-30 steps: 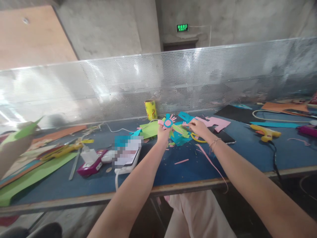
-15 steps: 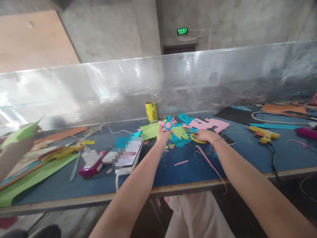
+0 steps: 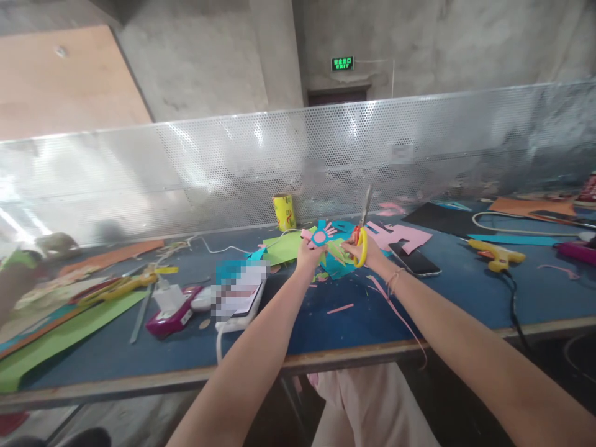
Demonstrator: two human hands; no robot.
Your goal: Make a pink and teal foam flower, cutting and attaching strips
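Note:
My left hand [image 3: 308, 253] is closed on a pink and blue paper cutout [image 3: 320, 237], round in the middle with thin pink strips fanning from its upper right. My right hand [image 3: 365, 249] is closed round the yellow and red handles of a pair of scissors [image 3: 361, 242], whose blades point upward. The right fingertips are close to the cutout's right side; whether they touch it I cannot tell. Green paper [image 3: 284, 246] and blue scraps [image 3: 339, 267] lie beneath the hands. Pink paper [image 3: 410, 237] with cut-out notches is just behind the right hand.
A black phone [image 3: 416, 259] lies right of my right hand, a yellow glue gun [image 3: 498, 251] farther right. On the left are a phone on a white stand [image 3: 239, 318], a purple power strip [image 3: 174, 313] and another person's arm [image 3: 18, 279]. A yellow roll [image 3: 284, 212] stands by the perforated metal screen [image 3: 233, 167].
My right hand has moved left towards the cutout and lifted the scissors, so their blades now point up. My left hand keeps the cutout nearly in place. The other person's hand at left has lowered.

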